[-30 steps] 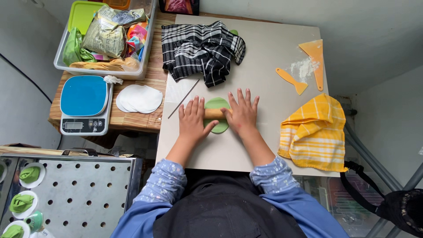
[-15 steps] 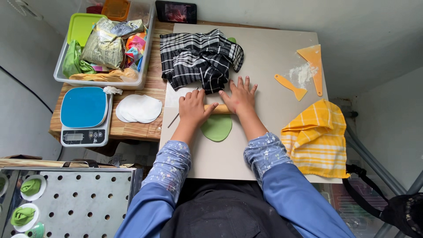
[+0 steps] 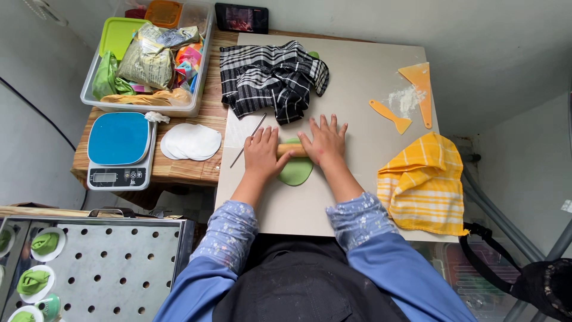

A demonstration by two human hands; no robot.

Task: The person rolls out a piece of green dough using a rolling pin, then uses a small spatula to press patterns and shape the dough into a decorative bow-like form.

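Note:
My left hand [image 3: 262,153] and my right hand [image 3: 325,139] lie palms down on a small wooden rolling pin [image 3: 292,149], which rests across a flat piece of green dough [image 3: 295,170]. The dough sits on a pale work board [image 3: 357,89]. Fingers of both hands are spread over the pin, hiding its ends. A thin metal stick [image 3: 248,140] lies just left of my left hand.
A black-and-white checked cloth [image 3: 271,77] lies behind my hands. To the right are a yellow cloth [image 3: 424,182], two orange scrapers [image 3: 417,89] and some flour. On the left stand a blue scale [image 3: 119,149], white paper rounds [image 3: 192,142], a plastic bin [image 3: 146,59] and a perforated steel tray [image 3: 101,262] with green pieces.
My hands pushed the rolling pin away over the dough, then drew it back toward me. The dough looks flatter and longer than before.

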